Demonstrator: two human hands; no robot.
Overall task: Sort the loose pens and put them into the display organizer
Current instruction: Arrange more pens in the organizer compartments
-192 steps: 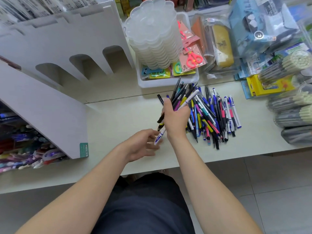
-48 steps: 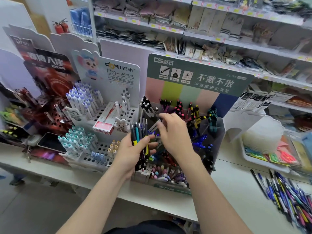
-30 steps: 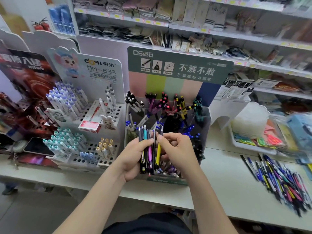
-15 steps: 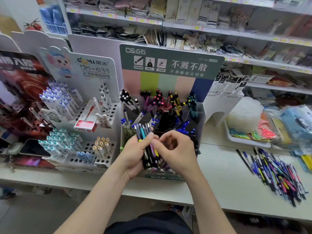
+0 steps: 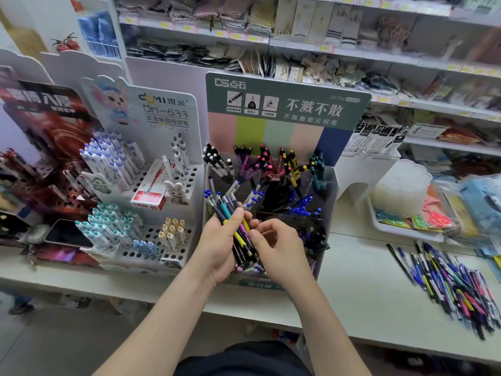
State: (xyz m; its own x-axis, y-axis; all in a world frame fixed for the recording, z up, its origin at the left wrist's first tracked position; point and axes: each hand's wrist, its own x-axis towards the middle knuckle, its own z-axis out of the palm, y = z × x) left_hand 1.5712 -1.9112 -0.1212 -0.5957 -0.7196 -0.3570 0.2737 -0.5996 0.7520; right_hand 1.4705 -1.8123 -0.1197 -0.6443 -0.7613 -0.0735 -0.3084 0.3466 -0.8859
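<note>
Gripping hand: the bundle of pens is clasped by the left hand, with the fingers curled round the barrels and the thumb laid across them.
Picking hand: the right hand is curled just right of the bundle. One barrel at the bundle's right edge appears to be pinched between thumb and forefinger, but which pen cannot be told.
Key relation: the display organizer lies straight beyond both hands, and its near compartments are partly hidden by them. The right hand is nearer the middle and right compartments.
Long axis: the bundle is tilted, with clicker ends far and slightly left and tips low by the left palm. This is roughly the lean of the pens already stood in the organizer.
Materials: slim, smooth plastic barrels are seen in teal, yellow, pink and black. The organizer's walls are clear, glossy plastic under a matt card header.
Remaining stock: the loose pens are heaped on the pale worktop, well apart to the right.
Next move, as judged: one pen is to be drawn out lengthwise and dropped tip-first into its colour's compartment.
</note>
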